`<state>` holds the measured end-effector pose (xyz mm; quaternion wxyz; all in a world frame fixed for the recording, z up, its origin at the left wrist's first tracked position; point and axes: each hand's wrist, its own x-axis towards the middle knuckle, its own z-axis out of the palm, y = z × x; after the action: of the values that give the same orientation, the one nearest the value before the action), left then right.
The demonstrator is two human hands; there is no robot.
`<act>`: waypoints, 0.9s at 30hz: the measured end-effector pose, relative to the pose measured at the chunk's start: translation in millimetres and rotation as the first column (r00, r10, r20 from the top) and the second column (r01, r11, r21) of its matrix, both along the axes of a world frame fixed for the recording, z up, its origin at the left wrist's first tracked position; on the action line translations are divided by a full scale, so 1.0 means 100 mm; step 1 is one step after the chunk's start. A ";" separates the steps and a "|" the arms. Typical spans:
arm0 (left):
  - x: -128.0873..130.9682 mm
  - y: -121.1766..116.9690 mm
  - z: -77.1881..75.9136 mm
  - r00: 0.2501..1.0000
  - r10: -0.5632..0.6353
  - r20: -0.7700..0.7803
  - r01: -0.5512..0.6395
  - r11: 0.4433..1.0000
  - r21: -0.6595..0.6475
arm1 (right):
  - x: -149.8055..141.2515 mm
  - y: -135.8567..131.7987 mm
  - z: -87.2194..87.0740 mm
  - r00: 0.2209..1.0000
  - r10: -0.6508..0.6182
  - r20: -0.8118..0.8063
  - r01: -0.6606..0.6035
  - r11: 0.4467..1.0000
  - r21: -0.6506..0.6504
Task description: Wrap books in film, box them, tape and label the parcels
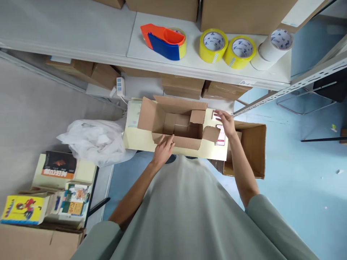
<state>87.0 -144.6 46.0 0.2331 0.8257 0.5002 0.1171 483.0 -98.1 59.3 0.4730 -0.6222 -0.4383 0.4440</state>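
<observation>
An open cardboard box (pixel 177 121) stands on a pale yellow board, its flaps spread outward and its inside showing cardboard only. My left hand (pixel 163 148) rests its outstretched fingertips on the near flap, gripping nothing. To the right of the box, my right hand (pixel 226 122) reaches over a small white item (pixel 215 116), fingers extended; whether they touch it I cannot tell. Just below that hand lies a phone (pixel 221 135) with a lit pink and white screen. A torn side flap (pixel 211 134) sticks out toward the phone.
A tape dispenser (pixel 166 41), yellow tape rolls (pixel 213 46) and white rolls (pixel 276 47) line the shelf above. White plastic bags (pixel 94 141) lie left of the board. Books (pixel 25 209) fill the lower left. Another open carton (pixel 253 150) stands at right.
</observation>
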 end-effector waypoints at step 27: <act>-0.61 0.74 0.24 0.939 0.337 0.067 -0.343 0.932 0.114 | -1.20 -0.66 -0.01 0.817 -0.069 0.572 0.227 0.951 -0.210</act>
<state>26.2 -71.0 69.9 0.1689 0.7367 0.6217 0.2055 362.8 -163.9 57.9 0.2688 -0.8152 -0.4425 0.2595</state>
